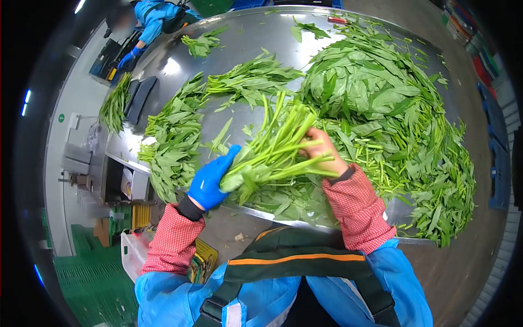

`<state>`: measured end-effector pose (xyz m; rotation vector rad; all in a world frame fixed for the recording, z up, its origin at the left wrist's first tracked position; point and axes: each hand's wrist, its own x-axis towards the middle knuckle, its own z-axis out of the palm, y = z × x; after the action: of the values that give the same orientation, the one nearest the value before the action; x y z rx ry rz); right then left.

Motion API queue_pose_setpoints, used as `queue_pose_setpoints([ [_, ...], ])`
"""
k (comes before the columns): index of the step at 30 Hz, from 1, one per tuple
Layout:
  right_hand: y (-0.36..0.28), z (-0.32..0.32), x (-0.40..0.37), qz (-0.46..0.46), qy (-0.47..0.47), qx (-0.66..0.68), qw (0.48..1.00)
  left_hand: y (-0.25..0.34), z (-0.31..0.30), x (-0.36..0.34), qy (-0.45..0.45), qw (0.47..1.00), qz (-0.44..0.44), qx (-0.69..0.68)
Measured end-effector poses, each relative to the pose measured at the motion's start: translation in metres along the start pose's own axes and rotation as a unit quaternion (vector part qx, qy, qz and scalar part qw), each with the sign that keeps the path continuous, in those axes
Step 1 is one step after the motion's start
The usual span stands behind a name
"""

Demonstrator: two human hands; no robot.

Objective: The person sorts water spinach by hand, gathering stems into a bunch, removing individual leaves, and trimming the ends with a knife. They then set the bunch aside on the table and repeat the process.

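Observation:
My left hand (211, 177), in a blue glove, is wrapped round the leafy end of a bunch of water spinach (267, 150), which I hold above the near edge of the metal table. Its pale green cut stems fan out up and to the right. My right hand (324, 151), bare, is closed about the stems on the bunch's right side, its fingertips partly hidden among them. Loose leaves (283, 201) lie on the table below. Right of my right hand spreads a large heap of water spinach (376, 82), leaves and cut stems mixed.
Several bunches lie along the left of the metal table (239, 35), one of them here (177, 136). A dark scale-like tray (140, 99) stands at the left edge. A red-handled tool (338, 20) lies at the back. A co-worker (158, 19) in blue leans in at upper left.

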<state>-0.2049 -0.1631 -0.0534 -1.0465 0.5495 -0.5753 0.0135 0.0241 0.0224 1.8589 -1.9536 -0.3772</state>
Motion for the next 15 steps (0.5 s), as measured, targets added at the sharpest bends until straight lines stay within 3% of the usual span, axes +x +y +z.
queue_pose_setpoints([
  [2, -0.009, -0.009, -0.005, -0.02, -0.022, 0.151, 0.988, -0.003, -0.005, 0.0, -0.007, 0.993, -0.018, 0.114],
  [5, -0.039, -0.022, -0.017, -0.054, 0.061, 0.307, 0.948, -0.011, -0.008, -0.005, 0.026, 0.972, -0.014, 0.232],
  [6, -0.045, -0.034, -0.021, -0.084, 0.038, 0.357, 0.93, -0.014, -0.01, -0.007, 0.024, 0.967, -0.023, 0.253],
  [8, -0.061, -0.055, -0.034, -0.144, 0.034, 0.357, 0.922, -0.02, -0.009, -0.012, 0.019, 0.955, -0.04, 0.294],
  [9, -0.079, -0.052, -0.047, -0.143, 0.14, 0.36, 0.911, -0.021, -0.008, -0.014, 0.029, 0.954, -0.042, 0.295],
  [10, -0.089, -0.06, -0.06, -0.192, 0.099, 0.386, 0.897, -0.023, -0.007, -0.015, 0.039, 0.953, -0.043, 0.296],
  [11, -0.093, -0.089, -0.061, -0.232, -0.088, 0.374, 0.894, -0.023, -0.008, -0.017, 0.05, 0.952, -0.044, 0.298],
  [13, -0.096, -0.102, -0.056, -0.227, -0.2, 0.25, 0.92, -0.022, -0.009, -0.018, 0.057, 0.941, -0.038, 0.333],
  [15, -0.086, -0.095, -0.052, -0.139, -0.046, 0.04, 0.988, -0.019, -0.01, -0.018, 0.056, 0.927, -0.025, 0.369],
])
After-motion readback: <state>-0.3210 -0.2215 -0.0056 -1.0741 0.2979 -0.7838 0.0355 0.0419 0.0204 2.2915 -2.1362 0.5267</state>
